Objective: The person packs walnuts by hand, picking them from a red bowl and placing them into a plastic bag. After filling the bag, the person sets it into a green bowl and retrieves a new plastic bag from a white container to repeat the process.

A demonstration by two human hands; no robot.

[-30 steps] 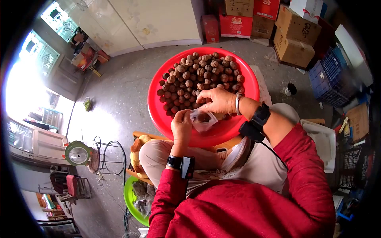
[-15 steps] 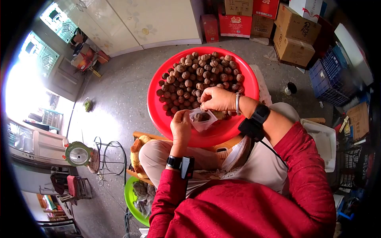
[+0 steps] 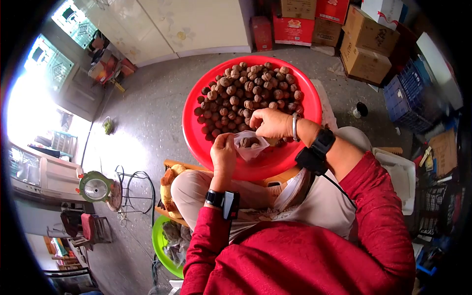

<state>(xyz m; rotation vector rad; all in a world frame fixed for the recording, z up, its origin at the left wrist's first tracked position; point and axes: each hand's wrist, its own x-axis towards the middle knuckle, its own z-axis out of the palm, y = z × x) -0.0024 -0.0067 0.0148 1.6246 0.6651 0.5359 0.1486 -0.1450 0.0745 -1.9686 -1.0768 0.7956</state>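
One red basin (image 3: 268, 169) carries dozens of loose walnuts (image 3: 241, 93). Over its near side, the left hand (image 3: 223, 155) pinches one translucent bag (image 3: 251, 153) showing at least two bagged walnuts (image 3: 245, 142); the right hand (image 3: 273, 123) bends beside the bag's mouth, its grip hidden.

Brown, ridged walnuts (image 3: 235, 91) heap loosely in a red basin (image 3: 197, 150); over its near side, a translucent bag (image 3: 251, 153) holds some.

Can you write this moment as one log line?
left hand: pinching clear bag; right hand: near bag, grip unclear; bag: walnuts inside; red basin: loose walnuts
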